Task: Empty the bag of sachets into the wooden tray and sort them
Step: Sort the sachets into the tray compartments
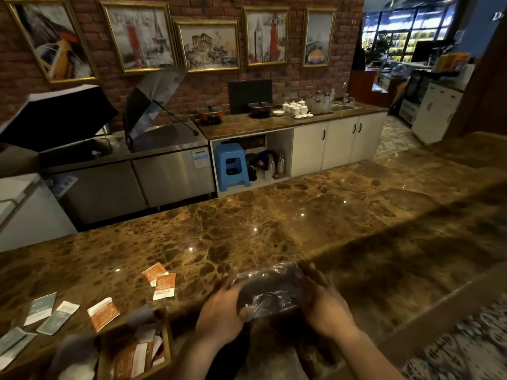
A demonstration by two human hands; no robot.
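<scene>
While loose sachets lay scattered at the near left, four green sachets (41,308) and three orange sachets (162,281) sat on the marble counter (274,215), well outside the wooden tray (162,352), which held a few more I could not count. Further right, the left hand (219,311) and right hand (326,308) were closed around one clear plastic bag (270,289). Crumpling it might have trapped a leftover sachet unseen.
</scene>
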